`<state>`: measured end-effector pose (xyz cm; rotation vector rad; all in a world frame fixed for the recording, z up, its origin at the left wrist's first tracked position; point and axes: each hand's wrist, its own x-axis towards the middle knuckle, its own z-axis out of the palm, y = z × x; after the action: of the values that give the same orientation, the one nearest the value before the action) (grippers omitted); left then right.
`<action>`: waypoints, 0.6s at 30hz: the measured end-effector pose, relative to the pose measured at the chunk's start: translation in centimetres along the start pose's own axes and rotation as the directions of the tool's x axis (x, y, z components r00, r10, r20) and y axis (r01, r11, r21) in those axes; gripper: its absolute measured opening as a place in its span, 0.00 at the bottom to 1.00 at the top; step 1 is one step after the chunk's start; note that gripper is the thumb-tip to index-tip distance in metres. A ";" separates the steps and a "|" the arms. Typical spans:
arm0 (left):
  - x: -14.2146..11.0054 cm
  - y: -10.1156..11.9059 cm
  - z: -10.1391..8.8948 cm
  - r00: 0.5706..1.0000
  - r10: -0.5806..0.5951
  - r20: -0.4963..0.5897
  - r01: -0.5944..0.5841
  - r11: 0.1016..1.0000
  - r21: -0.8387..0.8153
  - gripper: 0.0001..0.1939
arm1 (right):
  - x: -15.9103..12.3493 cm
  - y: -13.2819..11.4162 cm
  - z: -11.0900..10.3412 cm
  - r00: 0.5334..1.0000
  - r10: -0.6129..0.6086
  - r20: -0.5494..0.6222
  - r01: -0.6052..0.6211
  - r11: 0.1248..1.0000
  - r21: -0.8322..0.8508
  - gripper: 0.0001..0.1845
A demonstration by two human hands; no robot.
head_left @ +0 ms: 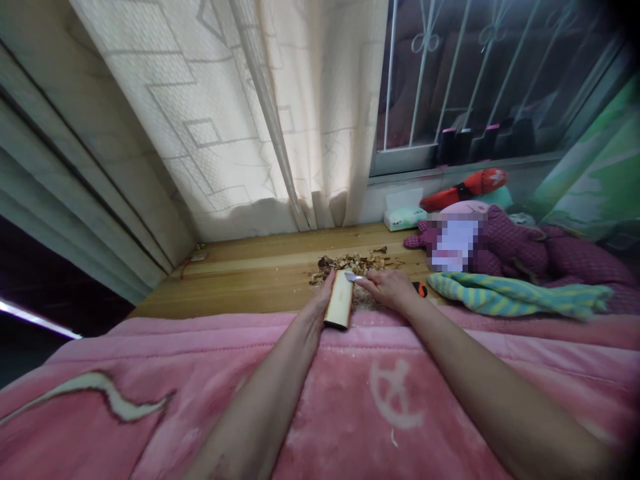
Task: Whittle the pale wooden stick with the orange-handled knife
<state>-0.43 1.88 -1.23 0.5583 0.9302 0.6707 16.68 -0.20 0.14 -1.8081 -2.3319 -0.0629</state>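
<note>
My left hand (320,300) grips a pale rectangular block of wood (340,300) upright, its lower end resting near the edge of a pink quilted blanket (320,400). My right hand (387,290) holds a small carving knife (353,277), whose steel blade touches the top corner of the block. An orange and black handle (420,289) shows beyond my right hand and looks like the knife's grip. A heap of wood shavings (350,267) lies on the wooden ledge (260,273) just behind the block.
A tissue box (403,217), a folded striped towel (515,297), and plush toys (495,247) lie to the right on or beside the ledge. A cream curtain (225,113) hangs behind it, and a barred window (475,80) stands at the back right.
</note>
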 end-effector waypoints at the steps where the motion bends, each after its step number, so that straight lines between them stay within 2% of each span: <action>1: 0.0 0.0 0.0 1.000 0.016 0.013 -0.017 0.999 0.028 0.29 | 0.1 0.4 0.1 0.999 0.038 -0.002 -0.038 0.999 -0.009 0.34; 4: -0.1 0.0 0.1 0.998 0.055 0.013 -0.056 0.994 0.096 0.29 | 0.3 1.2 0.2 0.993 0.114 -0.016 -0.114 0.993 -0.016 0.34; 6: -0.1 0.0 0.1 0.998 0.056 -0.008 -0.054 0.993 0.104 0.28 | 0.1 1.0 0.1 0.996 0.081 -0.030 -0.081 0.997 0.000 0.34; 9: 0.1 -0.2 0.0 0.997 0.070 -0.041 -0.067 0.995 0.075 0.26 | -0.5 -0.4 0.0 0.995 -0.099 -0.023 0.099 0.995 0.025 0.33; 11: 0.4 -0.2 -0.2 0.994 0.096 -0.053 -0.094 0.995 0.036 0.25 | -0.9 -1.5 -0.1 0.973 -0.231 -0.025 0.232 0.972 0.047 0.32; 13: 0.7 -0.3 -0.3 0.992 0.109 -0.059 -0.109 0.994 0.010 0.24 | -1.1 -2.3 -0.1 0.956 -0.292 -0.031 0.293 0.954 0.055 0.32; 15: 0.8 -0.3 -0.3 0.992 0.105 -0.070 -0.104 0.994 0.014 0.24 | -1.1 -2.5 -0.2 0.961 -0.274 -0.030 0.276 0.960 0.056 0.33; 18: 0.7 -0.2 -0.3 0.995 0.066 -0.078 -0.065 0.998 0.016 0.25 | -0.7 -1.7 -0.3 0.988 -0.157 -0.012 0.157 0.987 0.032 0.34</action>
<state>-0.35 2.29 -1.85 0.5801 0.9933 0.7505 15.27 -1.38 0.42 -1.6032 -2.4499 -0.0545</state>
